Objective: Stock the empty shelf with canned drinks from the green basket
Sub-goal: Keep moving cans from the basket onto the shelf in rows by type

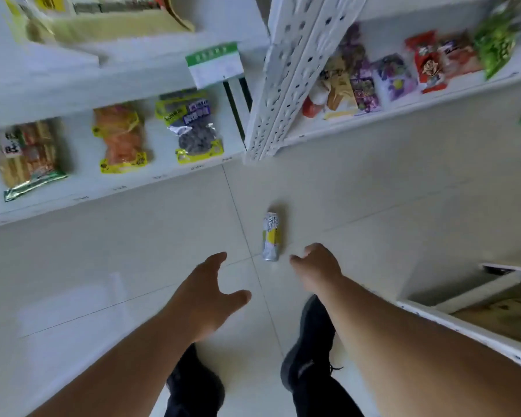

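While both hands — left hand (206,291) and right hand (318,267) — hover spread and empty, a can (271,236) lies on the floor (388,206) between them.

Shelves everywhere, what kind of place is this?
Probably a small shop. White shelves hold snack bags, a price tag hangs on a shelf edge, and a drink can lies on the tiled floor.

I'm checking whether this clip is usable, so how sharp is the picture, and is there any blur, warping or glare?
Head view: the can on the floor is fairly sharp, though its lettering is soft; the snack packs on the upper right shelf are smeared by motion blur; the wide lens bends the white shelf post and the shelves outward; lighting is soft and even, with a faint sheen on the floor tiles; both hands are slightly soft-edged.
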The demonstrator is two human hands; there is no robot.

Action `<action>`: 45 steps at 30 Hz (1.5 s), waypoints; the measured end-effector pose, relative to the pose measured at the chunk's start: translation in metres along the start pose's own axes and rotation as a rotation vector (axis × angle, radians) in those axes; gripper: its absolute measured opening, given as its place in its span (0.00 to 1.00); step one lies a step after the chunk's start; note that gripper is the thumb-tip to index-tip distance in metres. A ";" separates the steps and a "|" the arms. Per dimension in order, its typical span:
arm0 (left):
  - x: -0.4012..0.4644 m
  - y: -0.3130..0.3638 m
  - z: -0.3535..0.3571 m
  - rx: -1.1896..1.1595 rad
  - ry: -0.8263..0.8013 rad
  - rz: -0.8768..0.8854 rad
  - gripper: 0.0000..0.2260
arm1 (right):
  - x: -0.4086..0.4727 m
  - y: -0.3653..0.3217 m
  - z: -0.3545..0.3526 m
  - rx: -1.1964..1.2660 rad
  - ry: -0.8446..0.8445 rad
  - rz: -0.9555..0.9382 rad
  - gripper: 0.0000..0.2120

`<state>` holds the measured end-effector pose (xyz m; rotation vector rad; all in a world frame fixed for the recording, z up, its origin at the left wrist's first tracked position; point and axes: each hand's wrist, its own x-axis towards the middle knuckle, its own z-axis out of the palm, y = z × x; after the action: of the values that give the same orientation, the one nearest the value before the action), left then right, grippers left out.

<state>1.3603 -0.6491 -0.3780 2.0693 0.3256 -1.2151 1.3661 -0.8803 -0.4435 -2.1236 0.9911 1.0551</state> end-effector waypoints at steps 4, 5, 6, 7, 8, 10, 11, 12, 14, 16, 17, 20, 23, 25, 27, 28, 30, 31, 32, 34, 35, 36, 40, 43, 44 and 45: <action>0.089 -0.026 0.039 0.045 0.020 0.016 0.41 | 0.088 0.017 0.048 0.007 -0.001 0.014 0.24; 0.107 -0.032 0.046 0.048 0.022 0.021 0.41 | 0.105 0.021 0.059 0.007 0.001 0.012 0.22; 0.123 -0.037 0.053 0.052 0.022 0.025 0.41 | 0.120 0.023 0.068 0.009 0.008 0.012 0.20; 0.137 -0.041 0.058 0.060 0.020 0.031 0.41 | 0.134 0.025 0.077 0.019 0.021 0.012 0.20; 0.151 -0.045 0.062 0.070 0.017 0.037 0.41 | 0.146 0.027 0.086 0.037 0.038 0.013 0.21; 0.171 -0.052 0.068 0.084 0.011 0.041 0.41 | 0.165 0.028 0.100 0.070 0.068 0.014 0.21; 0.178 -0.054 0.069 0.087 0.011 0.043 0.41 | 0.172 0.028 0.105 0.077 0.078 0.015 0.21; 0.185 -0.056 0.070 0.091 0.012 0.044 0.41 | 0.178 0.028 0.110 0.084 0.086 0.017 0.21; 0.194 -0.059 0.070 0.095 0.015 0.047 0.41 | 0.183 0.025 0.117 0.115 0.095 0.015 0.24; 0.198 -0.062 0.067 0.091 0.020 0.047 0.41 | 0.182 0.019 0.124 0.139 0.092 0.002 0.33; 0.200 -0.063 0.064 0.085 0.026 0.048 0.41 | 0.182 0.016 0.129 0.139 0.092 0.000 0.37; 0.204 -0.067 0.057 0.075 0.034 0.044 0.41 | 0.182 0.004 0.138 0.141 0.081 0.018 0.41; 0.209 -0.075 0.050 0.085 0.040 0.043 0.41 | 0.189 -0.008 0.147 0.187 0.089 0.023 0.39; 0.213 -0.080 0.045 0.081 0.049 0.035 0.41 | 0.194 -0.015 0.154 0.218 0.097 0.031 0.35; 0.215 -0.085 0.042 0.078 0.055 0.025 0.41 | 0.196 -0.021 0.161 0.235 0.098 0.027 0.28; 0.215 -0.087 0.040 0.078 0.056 0.017 0.41 | 0.198 -0.023 0.164 0.234 0.095 0.022 0.24; 0.213 -0.091 0.037 0.083 0.054 0.010 0.41 | 0.198 -0.025 0.167 0.237 0.081 0.016 0.18; 0.211 -0.093 0.035 0.086 0.055 0.008 0.41 | 0.195 -0.026 0.166 0.244 0.066 0.015 0.18; 0.207 -0.093 0.032 0.086 0.058 0.007 0.41 | 0.191 -0.026 0.164 0.252 0.051 0.012 0.19; 0.194 -0.088 0.025 0.083 0.061 0.008 0.41 | 0.175 -0.026 0.154 0.270 0.031 -0.011 0.20; 0.185 -0.083 0.022 0.081 0.062 0.005 0.41 | 0.163 -0.027 0.147 0.281 0.016 -0.026 0.20; 0.174 -0.076 0.017 0.077 0.062 0.007 0.41 | 0.150 -0.029 0.137 0.288 -0.004 -0.043 0.19; 0.109 -0.038 -0.003 0.047 0.064 0.038 0.42 | 0.076 -0.046 0.091 0.300 -0.075 -0.143 0.19; 0.044 -0.005 -0.023 0.027 0.066 0.053 0.42 | 0.002 -0.066 0.047 0.284 -0.108 -0.239 0.15; 0.017 0.008 -0.033 0.018 0.065 0.064 0.42 | -0.028 -0.074 0.030 0.274 -0.114 -0.270 0.14; -0.011 0.020 -0.043 0.008 0.066 0.074 0.41 | -0.058 -0.083 0.012 0.266 -0.122 -0.292 0.13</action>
<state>1.3937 -0.6330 -0.3466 2.1130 0.2727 -1.1074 1.4038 -0.8030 -0.3883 -1.8917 0.6951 0.8461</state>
